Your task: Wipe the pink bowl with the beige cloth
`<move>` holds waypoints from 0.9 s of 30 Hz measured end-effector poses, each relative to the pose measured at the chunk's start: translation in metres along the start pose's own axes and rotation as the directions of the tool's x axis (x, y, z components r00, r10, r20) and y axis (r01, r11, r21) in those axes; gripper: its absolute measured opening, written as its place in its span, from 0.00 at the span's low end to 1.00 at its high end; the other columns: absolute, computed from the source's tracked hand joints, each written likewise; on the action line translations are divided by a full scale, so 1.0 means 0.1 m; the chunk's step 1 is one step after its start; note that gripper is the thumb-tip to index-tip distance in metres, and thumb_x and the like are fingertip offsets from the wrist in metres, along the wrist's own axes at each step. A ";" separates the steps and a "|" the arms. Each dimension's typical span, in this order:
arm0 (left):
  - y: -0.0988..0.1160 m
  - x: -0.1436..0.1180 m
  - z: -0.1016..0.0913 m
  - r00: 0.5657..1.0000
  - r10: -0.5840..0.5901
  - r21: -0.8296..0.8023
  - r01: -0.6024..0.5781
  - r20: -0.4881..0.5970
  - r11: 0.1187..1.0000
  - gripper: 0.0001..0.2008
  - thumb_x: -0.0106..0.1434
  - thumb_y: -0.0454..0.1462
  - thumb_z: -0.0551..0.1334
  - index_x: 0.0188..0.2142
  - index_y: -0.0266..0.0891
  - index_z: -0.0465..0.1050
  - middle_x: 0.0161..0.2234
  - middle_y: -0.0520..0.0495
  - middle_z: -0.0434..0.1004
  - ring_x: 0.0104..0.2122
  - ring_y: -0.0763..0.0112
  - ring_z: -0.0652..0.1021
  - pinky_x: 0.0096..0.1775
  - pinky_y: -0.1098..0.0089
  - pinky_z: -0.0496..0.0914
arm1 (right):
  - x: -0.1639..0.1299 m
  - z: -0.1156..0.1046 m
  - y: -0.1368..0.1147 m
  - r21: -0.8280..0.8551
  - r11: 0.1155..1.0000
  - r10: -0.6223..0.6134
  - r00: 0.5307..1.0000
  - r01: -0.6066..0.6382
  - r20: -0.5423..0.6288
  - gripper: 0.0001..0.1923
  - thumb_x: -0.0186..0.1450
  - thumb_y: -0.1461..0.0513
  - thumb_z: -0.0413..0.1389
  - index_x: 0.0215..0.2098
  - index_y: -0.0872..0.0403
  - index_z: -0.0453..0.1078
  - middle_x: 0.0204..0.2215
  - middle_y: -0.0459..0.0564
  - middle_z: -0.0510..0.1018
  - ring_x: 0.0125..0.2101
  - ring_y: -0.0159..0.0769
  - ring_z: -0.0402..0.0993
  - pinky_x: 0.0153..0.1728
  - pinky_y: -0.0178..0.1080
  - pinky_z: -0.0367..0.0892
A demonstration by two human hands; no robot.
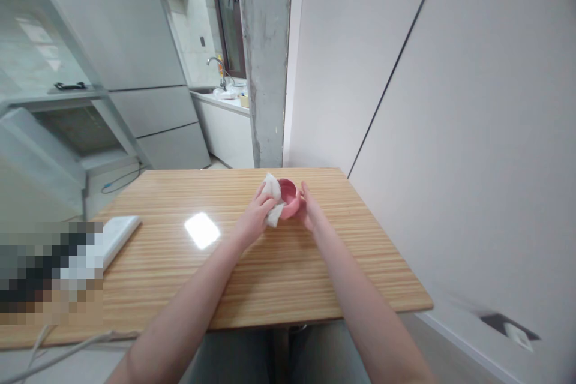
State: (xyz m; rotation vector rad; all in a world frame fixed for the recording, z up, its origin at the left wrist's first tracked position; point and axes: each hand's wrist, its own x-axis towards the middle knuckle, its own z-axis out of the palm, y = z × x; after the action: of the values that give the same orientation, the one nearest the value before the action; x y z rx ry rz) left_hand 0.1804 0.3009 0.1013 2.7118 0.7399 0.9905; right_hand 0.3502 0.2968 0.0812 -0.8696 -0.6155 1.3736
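Left fingers [267,200] hold white tissue [270,183], right fingers [305,193] cup a pink bowl [291,209] near the table's far edge [216,174], room either side.

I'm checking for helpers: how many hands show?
2: the left hand, holding a white wipe; the right hand, at the right of the pink container. No others show.

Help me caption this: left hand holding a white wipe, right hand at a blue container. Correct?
Only the colour is wrong: the head view shows a pink container. The left hand holds the white wipe, and the right hand is at the container.
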 end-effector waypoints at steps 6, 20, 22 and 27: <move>0.05 -0.01 -0.02 0.997 0.055 -0.050 -0.053 0.051 0.997 0.16 0.57 0.25 0.54 0.44 0.39 0.68 0.47 0.41 0.69 0.63 0.56 0.56 0.61 0.51 0.57 | 0.03 -0.08 -0.04 -0.002 0.998 0.060 0.998 -0.060 0.029 0.14 0.54 0.57 0.60 0.37 0.55 0.71 0.34 0.49 0.81 0.38 0.36 0.76 0.42 0.38 0.70; -0.04 -0.04 -0.03 0.997 0.078 0.004 -0.078 0.000 0.997 0.10 0.60 0.27 0.52 0.36 0.37 0.69 0.42 0.39 0.70 0.60 0.58 0.60 0.58 0.55 0.63 | -0.05 0.01 -0.01 -0.065 0.964 0.263 0.962 -0.258 0.078 0.17 0.54 0.56 0.58 0.40 0.55 0.70 0.32 0.50 0.80 0.32 0.36 0.76 0.30 0.37 0.71; 0.00 -0.03 -0.02 0.997 0.080 -0.007 -0.080 -0.011 0.997 0.11 0.59 0.27 0.53 0.39 0.37 0.69 0.44 0.39 0.70 0.61 0.58 0.59 0.59 0.55 0.62 | -0.06 0.01 -0.01 -0.049 0.984 0.173 0.983 -0.170 0.055 0.16 0.53 0.59 0.59 0.39 0.55 0.70 0.33 0.49 0.80 0.34 0.36 0.76 0.34 0.37 0.71; 0.08 0.01 0.14 0.998 -0.042 0.017 0.043 -0.053 0.999 0.19 0.55 0.24 0.53 0.45 0.37 0.68 0.45 0.40 0.71 0.60 0.57 0.60 0.59 0.50 0.60 | -0.11 0.21 0.29 0.005 0.964 -0.259 0.938 0.267 -0.229 0.29 0.50 0.59 0.64 0.48 0.47 0.62 0.41 0.44 0.78 0.41 0.33 0.74 0.44 0.37 0.70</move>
State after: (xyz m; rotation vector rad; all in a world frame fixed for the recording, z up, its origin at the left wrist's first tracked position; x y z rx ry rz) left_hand 0.1929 0.2945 0.0937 2.6834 0.8162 1.0543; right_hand 0.3154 0.2893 0.0704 -0.8662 -0.5081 1.0239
